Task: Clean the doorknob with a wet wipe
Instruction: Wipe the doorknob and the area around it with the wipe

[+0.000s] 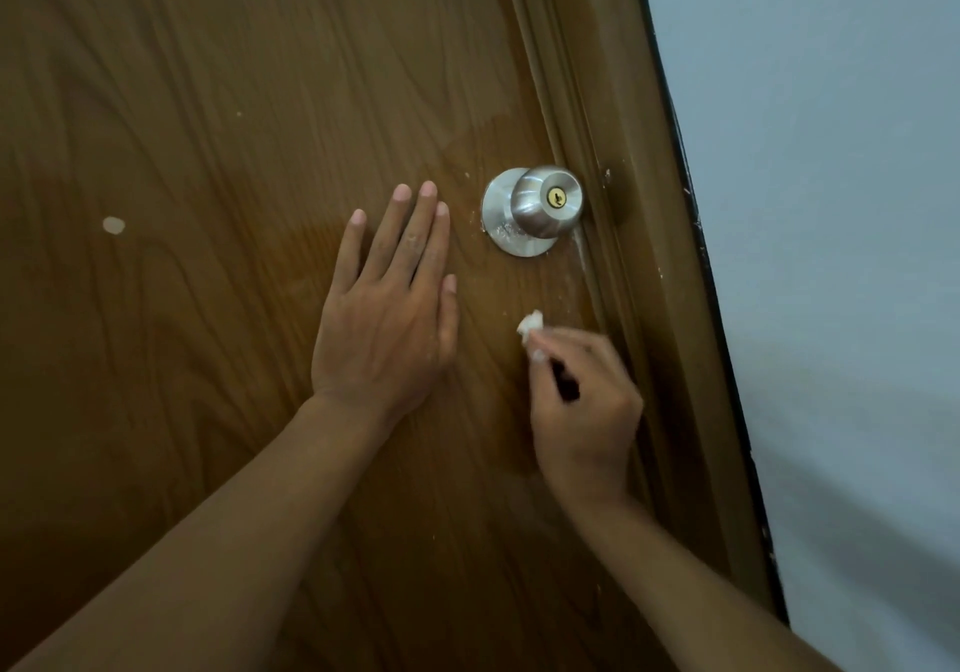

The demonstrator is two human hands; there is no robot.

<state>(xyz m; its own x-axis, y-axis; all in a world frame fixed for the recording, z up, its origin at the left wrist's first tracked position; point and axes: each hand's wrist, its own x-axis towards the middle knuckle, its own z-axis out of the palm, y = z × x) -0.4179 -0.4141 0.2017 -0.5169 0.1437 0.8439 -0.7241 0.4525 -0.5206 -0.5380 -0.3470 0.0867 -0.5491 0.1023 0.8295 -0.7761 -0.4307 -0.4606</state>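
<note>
1. Forearms enter from the near edge, both bare, reaching up toward the door (208,100).
2. My right hand (584,401) is curled closed, fingertips pinching a small wadded white wet wipe (531,326); the wad pokes out past the fingertips, below the knob and apart from it.
3. My left hand (387,318) lies flat and open against the brown wood, fingers spread upward, just left of the knob's plate.
4. The silver doorknob (545,201), with a brass keyhole at its centre, sits farther up, near the door's right edge; pale residue marks the lower plate.
5. Right of the door frame (649,256) is a pale wall (831,204).
</note>
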